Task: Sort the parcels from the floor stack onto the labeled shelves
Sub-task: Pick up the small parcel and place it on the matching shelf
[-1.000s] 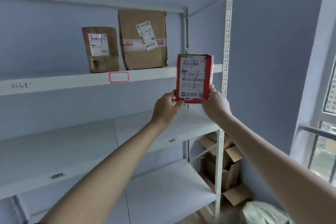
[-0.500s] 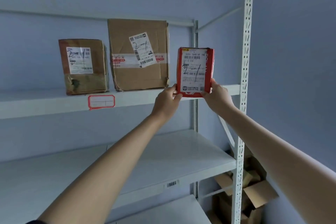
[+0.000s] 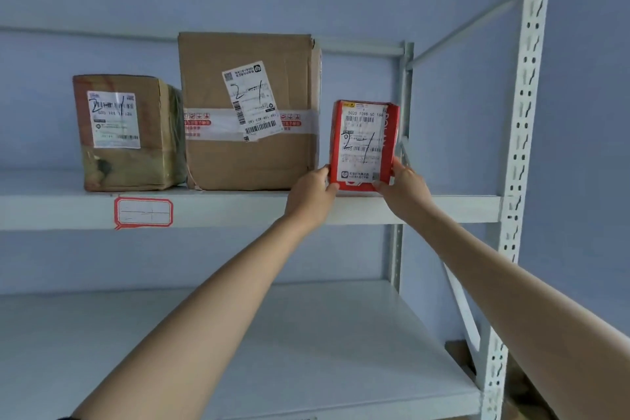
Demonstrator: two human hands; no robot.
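Red parcel (image 3: 363, 145) stands upright at the upper shelf (image 3: 443, 208) front edge, right of the large carton (image 3: 249, 112). Left hand (image 3: 312, 194) and right hand (image 3: 404, 187) pinch its lower corners. Recommend seating it flat, label outward, before letting go.

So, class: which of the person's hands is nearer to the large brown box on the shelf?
Left. The left hand grips the red parcel's lower left corner, just beside the large brown box. The right hand holds the parcel's far side.
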